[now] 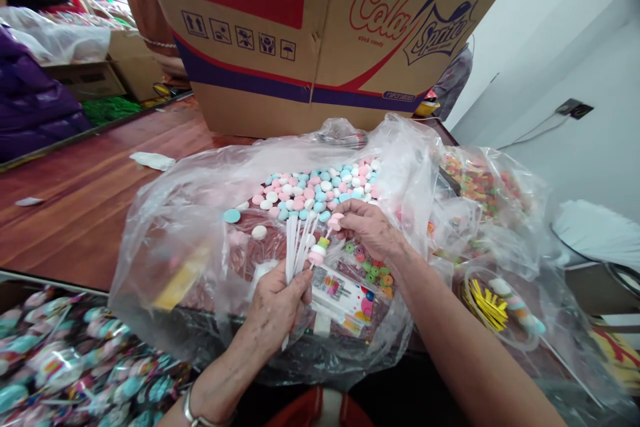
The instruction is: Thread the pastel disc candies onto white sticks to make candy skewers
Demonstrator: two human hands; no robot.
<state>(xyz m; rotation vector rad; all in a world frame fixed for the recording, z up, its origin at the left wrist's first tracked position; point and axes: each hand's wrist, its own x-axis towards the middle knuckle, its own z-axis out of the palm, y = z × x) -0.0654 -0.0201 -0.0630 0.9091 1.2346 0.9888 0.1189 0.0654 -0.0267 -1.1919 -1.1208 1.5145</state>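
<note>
My left hand [280, 300] is closed around a bundle of white sticks [297, 240] that fan upward. One stick in that hand carries a skewer of candy [318, 252], with pink, white and yellow-green pieces stacked on it. Above it, my right hand [363, 227] pinches a pink candy [334, 221] at the stick's upper end. A spread of pink, white and blue round candies [310, 190] lies just behind both hands on clear plastic. Under my right wrist are small green and orange ring candies [375, 272]. A printed card [343, 293] lies below my hands.
A large cardboard box [280, 93] stands at the back of the wooden table [90, 187]. At right are a bag of colourful candies [480, 180] and a round container with yellow ties [485, 303]. Wrapped candies [75, 360] fill the lower left. Other people are partly visible behind the box.
</note>
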